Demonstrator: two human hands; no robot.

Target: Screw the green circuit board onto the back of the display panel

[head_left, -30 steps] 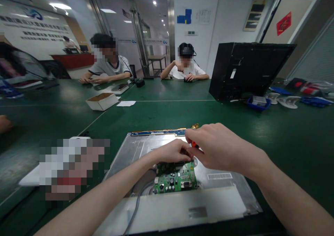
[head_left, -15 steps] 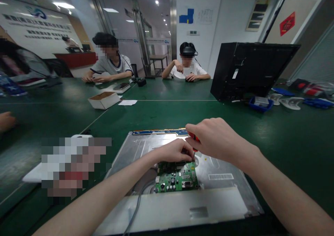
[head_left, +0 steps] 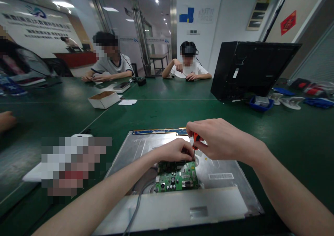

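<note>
Above the far right corner of a green circuit board point(head_left: 176, 180), a person's right hand point(head_left: 220, 138) grips the red-and-black handle of a screwdriver point(head_left: 196, 138), with the fingers closed around it from the right. The tool's long axis stands close to upright, the handle leaning slightly right and the thin shaft running down toward the board's corner; whether the tip meets a screw is too small to tell. Just beside the shaft, the left hand point(head_left: 177, 150) reaches in from the left, fingers curled together, though whether they pinch anything cannot be told. Of the two, the right hand holds the tool, while the left hand is nearer its lower end and covers part of the board's far edge. The board lies below the fingertips and toward the wearer, on a silver metal panel point(head_left: 221, 166) whose long side runs left to right. A gray cable point(head_left: 137, 208) trails from the board's left across a whitish sheet point(head_left: 167, 211) at the near edge. Farther out on the green table point(head_left: 167, 114) stand an open box point(head_left: 101, 103) and a black casing point(head_left: 258, 65), with two co-workers seated opposite.
</note>
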